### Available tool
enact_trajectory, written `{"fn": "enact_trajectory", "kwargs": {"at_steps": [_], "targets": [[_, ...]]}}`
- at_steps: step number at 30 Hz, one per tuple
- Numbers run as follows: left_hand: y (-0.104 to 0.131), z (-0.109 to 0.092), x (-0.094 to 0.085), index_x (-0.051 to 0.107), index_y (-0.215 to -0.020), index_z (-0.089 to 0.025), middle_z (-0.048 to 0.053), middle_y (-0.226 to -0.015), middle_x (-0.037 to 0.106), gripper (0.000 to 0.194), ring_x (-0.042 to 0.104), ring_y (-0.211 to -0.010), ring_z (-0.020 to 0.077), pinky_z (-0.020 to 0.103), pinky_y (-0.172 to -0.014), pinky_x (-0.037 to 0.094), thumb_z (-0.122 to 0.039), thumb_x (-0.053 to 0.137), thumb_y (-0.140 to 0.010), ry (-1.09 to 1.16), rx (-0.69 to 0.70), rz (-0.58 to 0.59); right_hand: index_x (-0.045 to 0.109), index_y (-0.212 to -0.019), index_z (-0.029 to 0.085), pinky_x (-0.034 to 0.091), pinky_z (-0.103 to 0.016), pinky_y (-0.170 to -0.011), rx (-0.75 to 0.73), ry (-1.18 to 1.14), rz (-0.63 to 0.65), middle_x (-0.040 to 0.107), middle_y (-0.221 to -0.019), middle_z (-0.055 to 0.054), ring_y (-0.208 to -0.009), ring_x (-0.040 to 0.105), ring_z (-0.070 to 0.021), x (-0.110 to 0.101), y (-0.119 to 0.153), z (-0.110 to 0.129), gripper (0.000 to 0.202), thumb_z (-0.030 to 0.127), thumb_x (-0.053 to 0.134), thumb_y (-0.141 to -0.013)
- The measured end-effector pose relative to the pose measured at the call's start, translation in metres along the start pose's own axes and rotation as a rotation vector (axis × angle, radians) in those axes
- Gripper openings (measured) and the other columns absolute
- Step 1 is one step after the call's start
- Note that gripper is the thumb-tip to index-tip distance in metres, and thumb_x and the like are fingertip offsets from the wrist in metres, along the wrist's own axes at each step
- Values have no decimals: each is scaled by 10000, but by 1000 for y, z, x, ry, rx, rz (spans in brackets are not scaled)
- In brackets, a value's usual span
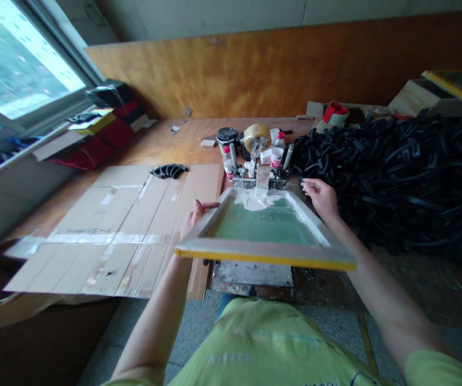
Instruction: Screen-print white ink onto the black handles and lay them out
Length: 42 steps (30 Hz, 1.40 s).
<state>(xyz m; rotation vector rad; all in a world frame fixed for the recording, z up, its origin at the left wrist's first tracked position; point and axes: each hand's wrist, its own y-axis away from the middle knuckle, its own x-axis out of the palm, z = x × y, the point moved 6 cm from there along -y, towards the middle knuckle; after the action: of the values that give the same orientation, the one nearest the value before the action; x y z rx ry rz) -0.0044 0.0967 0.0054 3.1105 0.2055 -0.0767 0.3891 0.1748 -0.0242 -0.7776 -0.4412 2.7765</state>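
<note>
Both hands grip the printing frame: left hand (196,214) on its left rail, right hand (322,197) on its right; the frame (266,252) seems tilted up at the near edge above the counter (166,142), white ink pooled at its far end; few black parts (169,171) lie on the cardboard (110,236), the black pile (400,171) large

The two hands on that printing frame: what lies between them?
In the head view, between left hand and right hand lies the frame's green mesh with white ink.

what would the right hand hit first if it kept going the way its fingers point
The right hand points up and left along the screen frame. It would probably first meet the metal clamp at the frame's far edge, then the bottles behind it, though depth is unclear.
</note>
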Motion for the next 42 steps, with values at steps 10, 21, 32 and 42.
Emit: {"fn": "enact_trajectory", "kwargs": {"at_steps": [10, 21, 32, 42], "targets": [[40, 135, 6, 399, -1452, -187, -54, -639, 521, 831, 435, -511, 89, 193, -462, 304, -586, 626, -758, -162, -248, 168, 627, -1135, 141, 426, -427, -981, -434, 567, 323, 614, -1149, -141, -1143, 508, -305, 121, 4, 89, 333, 164, 647, -804], [40, 152, 3, 474, -1400, -195, -5, -760, 632, 751, 544, -607, 125, 217, -534, 391, -585, 614, -773, -177, -286, 156, 637, -990, 117, 409, -327, -842, -210, 816, 482, 681, -996, -157, -973, 594, -264, 142, 20, 61, 174, 192, 548, -860], [41, 150, 6, 459, -1415, -194, 4, -787, 638, 751, 541, -627, 125, 212, -537, 387, -564, 621, -782, -120, -299, 180, 606, -828, 164, 393, -287, -728, -745, 549, 811, 630, -836, -67, -850, 540, -198, 123, 104, 98, 90, 116, 530, -831], [42, 140, 8, 488, -1380, -177, -28, -696, 599, 746, 498, -533, 97, 194, -480, 346, -560, 644, -760, -87, -300, 166, 629, -853, 145, 421, -301, -791, -678, 548, 627, 632, -878, -90, -911, 544, -214, 129, 105, 91, 104, 104, 533, -848]]}}
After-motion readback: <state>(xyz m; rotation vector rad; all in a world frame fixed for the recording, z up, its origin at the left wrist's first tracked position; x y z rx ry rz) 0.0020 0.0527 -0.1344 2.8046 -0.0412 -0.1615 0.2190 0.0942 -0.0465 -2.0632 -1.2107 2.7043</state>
